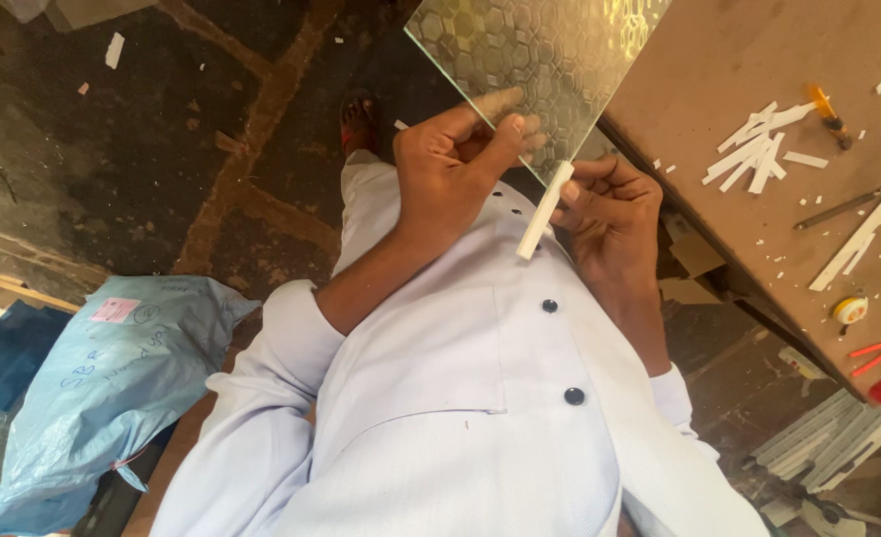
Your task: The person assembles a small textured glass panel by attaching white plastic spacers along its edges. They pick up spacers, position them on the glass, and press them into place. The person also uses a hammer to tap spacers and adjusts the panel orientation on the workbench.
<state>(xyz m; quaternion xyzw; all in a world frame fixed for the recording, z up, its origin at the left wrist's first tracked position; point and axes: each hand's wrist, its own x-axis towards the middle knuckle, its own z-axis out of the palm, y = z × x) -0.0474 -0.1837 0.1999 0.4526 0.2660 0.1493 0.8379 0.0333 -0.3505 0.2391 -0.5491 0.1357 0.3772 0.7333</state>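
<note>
The left hand (450,164) grips the lower edge of a patterned glass sheet (535,60), thumb on the near face and fingers (508,101) showing through the glass behind it. The sheet is held tilted in front of the person's chest, running up toward 12 o'clock and out of view. The right hand (609,214), at 3 o'clock from the left, pinches a short white strip (546,211) against the sheet's lower right edge; its fingers are curled closed on the strip, which hangs down past the glass corner toward 6 o'clock. Both hands sit just above the white buttoned shirt (460,398). At 2 o'clock lies the brown counter (719,70), carrying a heap of white offcut strips (759,149), an orange-handled cutter (826,111) and a tape measure (850,309). A blue sack (112,378) rests on the floor at 8 o'clock.
</note>
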